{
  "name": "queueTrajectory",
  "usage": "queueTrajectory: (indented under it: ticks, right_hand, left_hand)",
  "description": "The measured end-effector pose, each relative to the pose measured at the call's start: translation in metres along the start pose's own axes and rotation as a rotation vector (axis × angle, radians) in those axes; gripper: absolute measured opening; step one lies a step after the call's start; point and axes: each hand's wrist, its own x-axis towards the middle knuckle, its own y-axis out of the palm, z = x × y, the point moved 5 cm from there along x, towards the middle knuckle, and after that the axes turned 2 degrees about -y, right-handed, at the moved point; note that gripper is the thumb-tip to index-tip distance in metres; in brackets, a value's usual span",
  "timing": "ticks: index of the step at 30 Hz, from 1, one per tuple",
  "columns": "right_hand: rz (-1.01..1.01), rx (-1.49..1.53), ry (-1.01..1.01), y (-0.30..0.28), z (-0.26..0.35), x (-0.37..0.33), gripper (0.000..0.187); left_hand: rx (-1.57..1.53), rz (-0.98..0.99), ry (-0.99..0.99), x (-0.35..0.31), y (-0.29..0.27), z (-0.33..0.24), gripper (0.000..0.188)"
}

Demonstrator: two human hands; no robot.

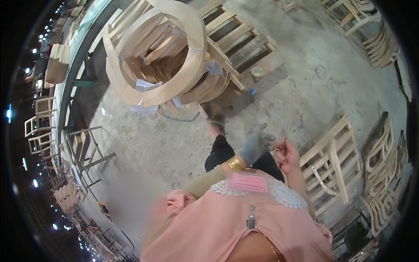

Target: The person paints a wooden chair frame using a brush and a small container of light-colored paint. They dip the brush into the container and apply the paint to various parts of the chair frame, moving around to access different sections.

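Note:
My left hand [255, 146] wears a grey-blue glove, with gold bangles at the wrist. Its fingers are stretched out and slightly apart, reaching toward my other hand. Bare and curled, my right hand [288, 156] is closed with thumb and fingers pinched together. A small pale sliver shows at its fingertips, too small to name. Both hands are close together in front of my body, above my dark trousers. Ahead to the left stands a stack of large round wooden frames [198, 32], with curved wooden pieces inside and white papers tucked around it.
Wooden pallets [227, 37] lie beyond the stack, with a small round container [256, 71] on a near corner. To the right, another pallet [334, 150] carries curved wooden pieces. Bent wooden parts [379, 163] are piled farther right. A metal frame stand [89, 150] is at left on the concrete floor.

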Motion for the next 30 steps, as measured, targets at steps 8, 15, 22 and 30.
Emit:
queueTrajectory:
  ticks: [8, 15, 22, 30]
  right_hand:
    - [-0.151, -0.065, -0.127, -0.101, 0.127, -0.008, 0.023]
    - [-0.271, -0.05, -0.097, -0.133, 0.171, 0.057, 0.023]
    - [-0.452, -0.319, -0.195, -0.161, 0.25, 0.117, 0.017]
    - [-0.417, -0.703, -0.2, -0.186, 0.301, 0.281, 0.026]
  left_hand:
    - [0.088, -0.207, 0.261, 0.057, 0.028, 0.005, 0.038]
    - [-0.04, -0.317, 0.225, 0.119, -0.015, -0.016, 0.033]
    - [-0.075, -0.293, 0.121, 0.215, 0.006, -0.03, 0.016]
    - [0.4, -0.617, -0.008, 0.295, -0.02, -0.052, 0.031]
